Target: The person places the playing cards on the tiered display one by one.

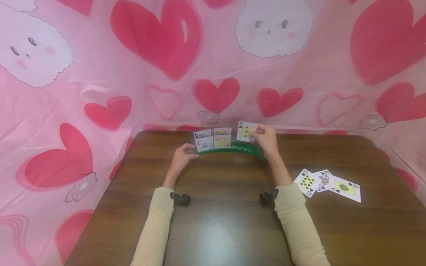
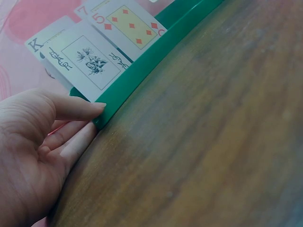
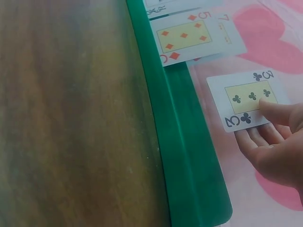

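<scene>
A curved green card holder (image 1: 244, 146) stands near the far edge of the table. In its left part are a joker (image 2: 92, 66) with a king (image 2: 35, 43) behind it, and a five of diamonds (image 2: 132, 28) with a seven (image 3: 225, 33) behind that. My left hand (image 1: 182, 158) grips the holder's left end, thumb (image 2: 78, 108) on its front and fingers lower down. Above the holder's right half, my right hand (image 1: 267, 140) pinches a three of clubs (image 3: 244, 97) between thumb and fingers. The card is upright and apart from the holder.
On the table (image 1: 219, 229) to the right lie a ten of spades (image 1: 307, 183), a king (image 1: 323, 181) and an ace of spades (image 1: 346, 187), overlapping face up. A pink heart-patterned sheet (image 1: 133, 85) hangs behind the table and along its left side.
</scene>
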Demonstrator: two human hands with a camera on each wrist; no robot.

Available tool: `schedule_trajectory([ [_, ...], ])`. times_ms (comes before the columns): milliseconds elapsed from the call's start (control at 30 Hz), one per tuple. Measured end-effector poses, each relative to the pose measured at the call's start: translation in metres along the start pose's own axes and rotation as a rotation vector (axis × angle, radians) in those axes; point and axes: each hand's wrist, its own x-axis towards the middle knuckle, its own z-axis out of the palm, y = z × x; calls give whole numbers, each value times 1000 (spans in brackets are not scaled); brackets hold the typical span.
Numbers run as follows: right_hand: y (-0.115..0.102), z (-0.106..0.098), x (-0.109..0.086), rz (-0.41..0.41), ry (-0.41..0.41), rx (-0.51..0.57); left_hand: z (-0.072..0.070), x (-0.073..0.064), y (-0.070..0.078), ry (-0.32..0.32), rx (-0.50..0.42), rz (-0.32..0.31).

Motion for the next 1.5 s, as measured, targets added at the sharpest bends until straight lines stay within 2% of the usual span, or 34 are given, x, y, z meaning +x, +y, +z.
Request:
schedule_trajectory([
  [333,6,5,1,-8,12,0,1,0,0,-2,-21,8],
  [600,10,6,2,-12,-10,25,1,-1,1,6,-12,10],
  [967,12,6,0,-38,-38,0,1,1,0,6,-11,20],
  [1500,10,6,-3,14,-69,-16,1,0,-1,-5,-21,27],
])
